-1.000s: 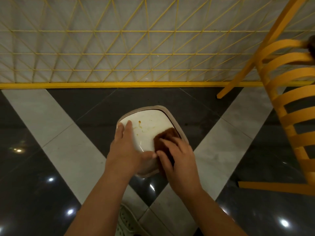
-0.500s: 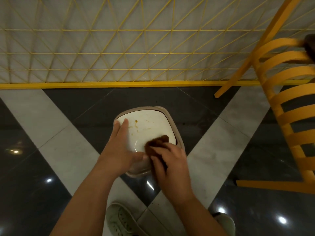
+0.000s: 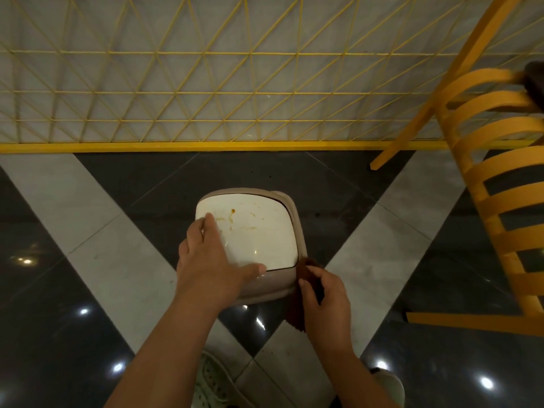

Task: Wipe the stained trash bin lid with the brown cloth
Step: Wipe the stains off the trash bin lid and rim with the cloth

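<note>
**Bin lid wipe: stains not gone, cloth parked off the corner**

Roughly mid-job, judging by the surface. White glossy square trash bin lid (image 3: 253,231) sitting centre frame, set in a beige plastic bin rim (image 3: 297,228), down on the dark-and-grey tiled floor (image 3: 382,260). Orange-brown smears and one small dot (image 3: 233,211) plain to see across the upper-left part of the lid, so that area needs a pass. Lower and right parts looking clean and shiny, though hard to be sure under this light.

Left hand (image 3: 210,260) laid flat on the lid's left side, fingers straight and reaching up toward the smears, thumb stretched along the lower edge. Bracing, not gripping. Right hand (image 3: 326,301) below and right of the lid's lower-right corner, fingers curled round the brown fuzzy cloth (image 3: 303,290), which hangs down the bin's side right at that corner. Cloth off the lid top at this point.

Room-wise: plenty of open floor left and right of the bin. Yellow wire mesh fence (image 3: 206,98) across the top of the frame, well clear. Yellow slatted chair (image 3: 500,178) at the right edge, apart from the bin but worth minding with the right elbow. Light sneaker (image 3: 212,381) at the bottom edge, below the bin.

Probably next: cloth up to the upper-left smears, left hand's fingertips in the way there.
</note>
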The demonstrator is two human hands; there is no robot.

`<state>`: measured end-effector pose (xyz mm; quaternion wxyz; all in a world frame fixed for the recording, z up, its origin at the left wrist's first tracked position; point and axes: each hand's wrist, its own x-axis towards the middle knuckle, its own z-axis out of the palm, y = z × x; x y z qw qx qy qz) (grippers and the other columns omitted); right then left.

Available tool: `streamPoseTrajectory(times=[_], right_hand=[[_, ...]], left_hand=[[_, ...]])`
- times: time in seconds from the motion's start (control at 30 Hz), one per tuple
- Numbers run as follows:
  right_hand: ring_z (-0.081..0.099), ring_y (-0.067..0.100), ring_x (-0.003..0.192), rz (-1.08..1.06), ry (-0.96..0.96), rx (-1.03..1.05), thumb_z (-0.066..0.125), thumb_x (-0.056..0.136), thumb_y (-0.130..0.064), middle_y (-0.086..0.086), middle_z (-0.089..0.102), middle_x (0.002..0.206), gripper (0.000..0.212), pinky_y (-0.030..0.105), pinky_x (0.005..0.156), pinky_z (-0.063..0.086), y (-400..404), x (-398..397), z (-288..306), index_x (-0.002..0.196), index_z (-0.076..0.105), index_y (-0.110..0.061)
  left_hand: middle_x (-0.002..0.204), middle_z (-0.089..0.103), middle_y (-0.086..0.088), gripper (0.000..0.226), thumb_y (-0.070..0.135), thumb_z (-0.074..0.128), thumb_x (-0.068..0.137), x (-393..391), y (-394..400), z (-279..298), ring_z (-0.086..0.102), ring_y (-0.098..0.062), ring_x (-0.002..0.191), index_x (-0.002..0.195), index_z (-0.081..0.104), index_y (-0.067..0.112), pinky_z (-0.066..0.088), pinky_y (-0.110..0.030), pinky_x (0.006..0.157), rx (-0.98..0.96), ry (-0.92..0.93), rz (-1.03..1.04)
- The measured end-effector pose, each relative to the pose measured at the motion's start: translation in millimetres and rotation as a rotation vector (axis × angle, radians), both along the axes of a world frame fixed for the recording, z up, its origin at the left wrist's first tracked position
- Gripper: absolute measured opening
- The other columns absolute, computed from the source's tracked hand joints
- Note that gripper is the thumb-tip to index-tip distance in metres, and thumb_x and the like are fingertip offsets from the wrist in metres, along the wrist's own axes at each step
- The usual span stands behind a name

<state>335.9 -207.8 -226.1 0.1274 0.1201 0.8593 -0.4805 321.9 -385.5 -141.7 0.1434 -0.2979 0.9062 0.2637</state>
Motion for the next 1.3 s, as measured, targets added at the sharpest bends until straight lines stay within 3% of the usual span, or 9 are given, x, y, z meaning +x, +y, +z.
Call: streamPoseTrajectory(times=[0.1, 0.2, 0.33, 0.57, 0.7, 0.83, 1.0, 1.17, 1.3], right_hand=[[0.056, 0.009, 0.104, 0.051, 0.007, 0.004, 0.06, 0.093, -0.021, -0.009, 0.057, 0.115, 0.026, 0.027, 0.097, 0.048, 2.2, 6.1, -3.9, 0.118, 0.06, -0.028], [0.052, 0.006, 0.109, 0.091, 0.049, 0.06, 0.057, 0.094, -0.022, -0.006, 0.057, 0.123, 0.028, 0.012, 0.095, 0.037, -1.9, -17.9, -3.9, 0.123, 0.061, -0.025], [0.052, 0.012, 0.116, 0.136, 0.043, 0.118, 0.055, 0.096, -0.023, -0.002, 0.054, 0.132, 0.033, 0.02, 0.099, 0.035, -23.1, -67.9, 1.5, 0.129, 0.059, -0.025], [0.052, 0.005, 0.101, 0.152, 0.082, 0.126, 0.059, 0.093, -0.023, -0.001, 0.059, 0.12, 0.024, 0.012, 0.09, 0.036, -7.7, -42.6, -5.2, 0.117, 0.063, -0.021], [0.046, -0.001, 0.099, 0.207, 0.138, 0.168, 0.058, 0.094, -0.026, -0.01, 0.054, 0.119, 0.025, -0.001, 0.08, 0.03, -14.4, -52.7, 11.7, 0.119, 0.064, -0.024], [0.044, -0.005, 0.115, 0.31, 0.197, 0.07, 0.057, 0.093, -0.027, -0.02, 0.049, 0.125, 0.027, 0.013, 0.103, 0.033, -37.5, -18.9, 28.3, 0.12, 0.062, -0.033], [0.043, 0.001, 0.122, 0.495, 0.374, 0.079, 0.053, 0.094, -0.031, -0.013, 0.055, 0.131, 0.028, 0.02, 0.107, 0.027, -51.9, -41.6, 31.8, 0.119, 0.065, -0.033], [0.045, 0.002, 0.116, 0.228, 0.186, 0.088, 0.055, 0.096, -0.028, -0.007, 0.053, 0.134, 0.03, 0.019, 0.104, 0.031, -45.2, -70.5, 24.7, 0.124, 0.061, -0.031], [0.051, 0.005, 0.116, 0.286, 0.2, 0.089, 0.061, 0.092, -0.024, -0.008, 0.059, 0.129, 0.031, 0.032, 0.107, 0.043, -25.8, -25.5, 21.2, 0.122, 0.063, -0.033]], left_hand=[[0.151, 0.01, 0.002, 0.114, 0.041, 0.08, 0.066, 1.5, -2.7, -2.0, 0.016, -0.027, 0.136, 0.149, 0.004, 0.021, 0.031, -0.045, 0.107, 0.001, 0.051, 0.022], [0.151, 0.011, 0.002, 0.113, 0.037, 0.082, 0.065, 1.7, -5.4, -1.9, 0.016, -0.026, 0.135, 0.148, 0.007, 0.02, 0.032, -0.044, 0.106, 0.019, 0.059, 0.013], [0.151, 0.01, 0.004, 0.113, 0.037, 0.081, 0.066, 1.6, -7.8, -2.0, 0.015, -0.025, 0.136, 0.148, 0.006, 0.022, 0.032, -0.045, 0.106, 0.013, 0.052, -0.004], [0.149, 0.018, 0.002, 0.118, 0.032, 0.088, 0.057, 2.5, -10.2, -5.1, 0.024, -0.023, 0.135, 0.147, 0.012, 0.025, 0.034, -0.047, 0.108, 0.106, 0.085, 0.076], [0.148, 0.021, 0.0, 0.116, 0.035, 0.087, 0.058, 5.4, -11.0, -10.2, 0.026, -0.024, 0.135, 0.147, 0.013, 0.024, 0.035, -0.048, 0.108, 0.136, 0.073, 0.106], [0.148, 0.019, 0.001, 0.116, 0.034, 0.085, 0.06, 5.7, -14.6, -10.1, 0.026, -0.022, 0.135, 0.147, 0.009, 0.027, 0.035, -0.044, 0.107, 0.146, 0.059, 0.087], [0.148, 0.019, 0.0, 0.118, 0.036, 0.085, 0.06, 4.1, -18.1, -12.6, 0.028, -0.022, 0.134, 0.148, 0.006, 0.027, 0.036, -0.041, 0.106, 0.138, 0.035, 0.048], [0.146, 0.02, 0.0, 0.117, 0.038, 0.085, 0.06, 3.6, -18.6, -11.1, 0.029, -0.023, 0.132, 0.146, 0.006, 0.029, 0.039, -0.046, 0.105, 0.152, 0.02, 0.046], [0.147, 0.018, 0.002, 0.117, 0.038, 0.084, 0.061, 5.1, -18.0, -11.1, 0.028, -0.024, 0.133, 0.147, 0.006, 0.027, 0.039, -0.045, 0.105, 0.143, 0.03, 0.038]])
